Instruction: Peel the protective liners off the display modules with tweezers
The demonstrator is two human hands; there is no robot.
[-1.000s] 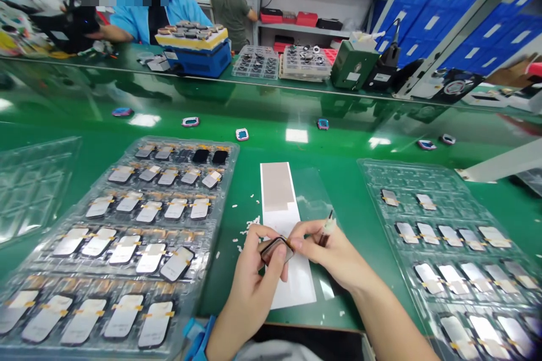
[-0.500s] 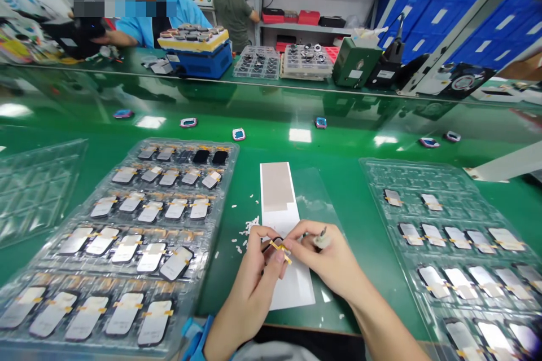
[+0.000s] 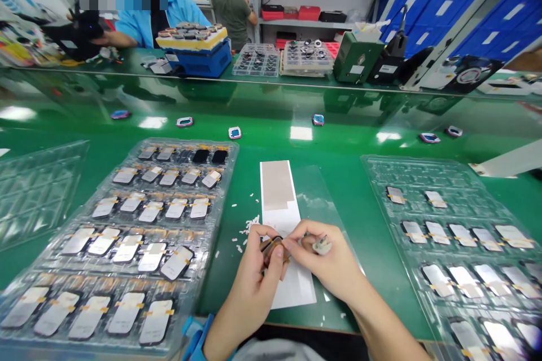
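Observation:
My left hand [image 3: 256, 279] pinches a small dark screen part [image 3: 271, 246] with a yellow tape strip, held just above a white paper strip [image 3: 283, 220] on the green bench. My right hand [image 3: 328, 262] meets it from the right, fingertips on the same part, and grips a small tool [image 3: 322, 245] against the palm. A clear tray [image 3: 139, 237] full of similar screen parts lies left of my hands. Another clear tray [image 3: 440, 220], partly filled, lies to the right.
Small white scraps [image 3: 249, 225] lie left of the paper strip. An empty clear tray [image 3: 34, 192] sits far left. Small coloured cases [image 3: 234, 133] ride the belt beyond. Across the bench are a blue box [image 3: 199, 59], parts trays [image 3: 305, 59], a green device [image 3: 353, 65] and two people.
The part has turned in my fingers, its yellow tape now less exposed. The tool in my right hand has tipped down from upright to lying across the fingers.

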